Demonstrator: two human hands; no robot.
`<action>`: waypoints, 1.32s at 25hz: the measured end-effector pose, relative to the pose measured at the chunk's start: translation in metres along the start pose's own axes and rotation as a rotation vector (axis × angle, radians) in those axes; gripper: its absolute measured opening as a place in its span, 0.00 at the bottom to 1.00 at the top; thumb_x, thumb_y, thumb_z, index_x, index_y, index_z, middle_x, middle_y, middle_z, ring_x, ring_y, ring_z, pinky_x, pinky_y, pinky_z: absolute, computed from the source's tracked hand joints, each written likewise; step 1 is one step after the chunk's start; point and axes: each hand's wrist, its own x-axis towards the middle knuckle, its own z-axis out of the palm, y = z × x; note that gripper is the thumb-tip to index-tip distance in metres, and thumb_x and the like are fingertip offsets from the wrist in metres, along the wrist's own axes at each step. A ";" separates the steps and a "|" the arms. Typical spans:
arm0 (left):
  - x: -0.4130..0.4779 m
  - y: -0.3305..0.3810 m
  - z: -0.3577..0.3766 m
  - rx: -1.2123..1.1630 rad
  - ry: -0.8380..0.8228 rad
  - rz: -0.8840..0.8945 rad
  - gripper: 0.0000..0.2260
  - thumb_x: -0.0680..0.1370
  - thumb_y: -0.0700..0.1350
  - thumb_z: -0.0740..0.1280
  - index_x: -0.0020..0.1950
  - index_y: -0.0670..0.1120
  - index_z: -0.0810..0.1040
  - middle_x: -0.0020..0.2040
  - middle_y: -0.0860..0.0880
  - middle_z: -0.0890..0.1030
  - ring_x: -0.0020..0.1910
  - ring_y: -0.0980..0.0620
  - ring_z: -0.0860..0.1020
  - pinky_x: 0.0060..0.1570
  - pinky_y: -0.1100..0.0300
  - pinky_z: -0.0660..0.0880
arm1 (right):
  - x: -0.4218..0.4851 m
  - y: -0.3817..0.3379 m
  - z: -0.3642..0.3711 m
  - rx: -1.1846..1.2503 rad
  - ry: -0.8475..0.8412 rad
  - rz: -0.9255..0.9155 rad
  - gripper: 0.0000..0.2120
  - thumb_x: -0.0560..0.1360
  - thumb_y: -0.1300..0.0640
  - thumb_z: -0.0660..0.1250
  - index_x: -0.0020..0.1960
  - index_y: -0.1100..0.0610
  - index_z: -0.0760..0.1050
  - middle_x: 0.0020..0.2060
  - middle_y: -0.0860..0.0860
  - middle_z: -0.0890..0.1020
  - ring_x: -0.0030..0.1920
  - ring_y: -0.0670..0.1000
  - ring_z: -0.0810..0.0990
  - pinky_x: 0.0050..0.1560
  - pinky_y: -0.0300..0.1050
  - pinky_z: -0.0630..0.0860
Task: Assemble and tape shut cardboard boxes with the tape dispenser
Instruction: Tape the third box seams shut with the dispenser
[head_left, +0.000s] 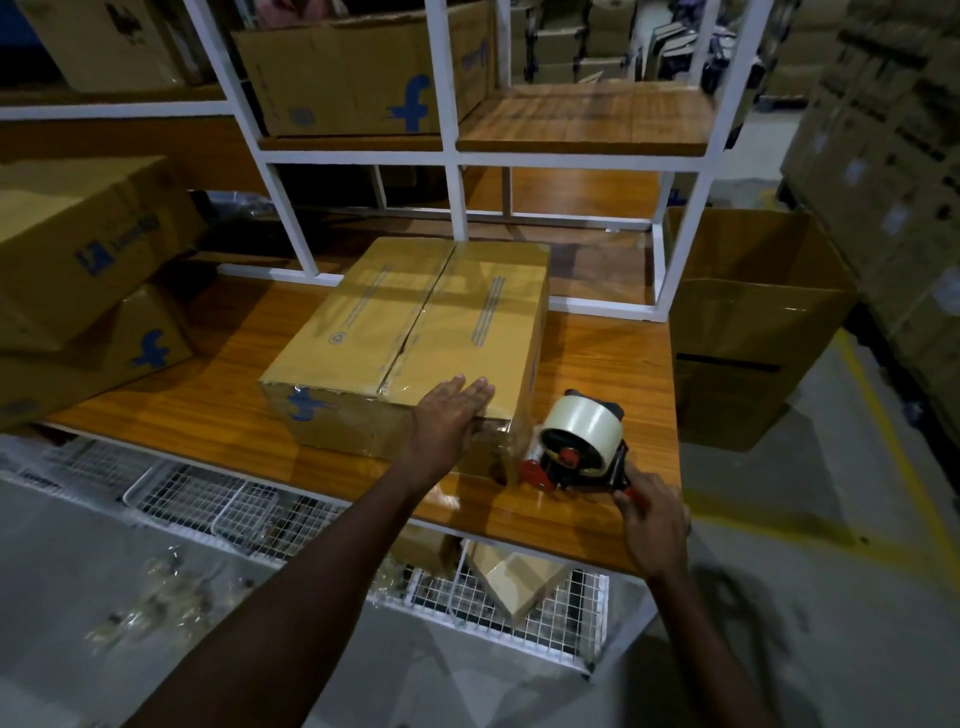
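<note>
Where the wooden table (208, 384) ends at far left, closed cartons (78, 249) sit in a crooked pile. The top one is tilted and a lower one has a blue logo. Below the table's near edge hang white wire baskets (234, 509). Clear crumpled scraps (156, 608) lie on the floor in front of them. A small carton (514, 577) sits tilted in the basket further right.

At the back a white metal rack (452, 156) w/ wood shelves stands on the tabletop. A big logo carton (353, 73) sits on its upper shelf, left of centre.

Mid-table is the cardboard box (415, 322), flaps down, centre seam running front to back, blue logo on its near face. Glossy clear tape covers the near end of the top and wraps down the near face. The L hand (447, 421) lies palm down on the box's near top edge, just right of the seam. Its fingers are straight and together, pressing flat, grasping nothing.

At the box's near R corner is the tape dispenser (576, 447), low over the tabletop w/ a roll of clear tape (582, 431) on it. Its red front end is right at the foot of that corner; can't tell if it touches. The R hand (654, 525) has its fingers curled tight round the dispenser's handle at the table's near R edge.

Further right an open-topped carton (748, 322) stands on the floor beside the table. Beyond it, at far R, are blurred stacks of cartons (893, 156).
</note>
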 end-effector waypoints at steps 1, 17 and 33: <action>-0.001 0.000 0.000 0.003 0.001 -0.002 0.25 0.70 0.39 0.76 0.66 0.45 0.78 0.64 0.45 0.79 0.63 0.41 0.77 0.63 0.46 0.73 | 0.001 0.012 -0.001 0.017 -0.003 -0.004 0.22 0.74 0.45 0.60 0.64 0.52 0.77 0.52 0.53 0.81 0.51 0.59 0.75 0.51 0.55 0.71; 0.003 0.005 -0.002 0.016 -0.044 -0.047 0.25 0.70 0.38 0.76 0.66 0.44 0.78 0.64 0.45 0.79 0.63 0.40 0.77 0.63 0.47 0.72 | 0.020 0.005 0.018 -0.093 -0.032 -0.098 0.19 0.74 0.61 0.69 0.64 0.53 0.75 0.54 0.52 0.81 0.52 0.57 0.74 0.51 0.50 0.64; 0.001 -0.008 0.002 0.071 -0.022 -0.038 0.24 0.70 0.39 0.76 0.66 0.45 0.78 0.64 0.46 0.79 0.63 0.42 0.78 0.62 0.48 0.72 | -0.003 -0.025 -0.008 -0.029 0.070 0.166 0.18 0.76 0.57 0.69 0.65 0.50 0.76 0.52 0.53 0.80 0.55 0.59 0.73 0.54 0.52 0.63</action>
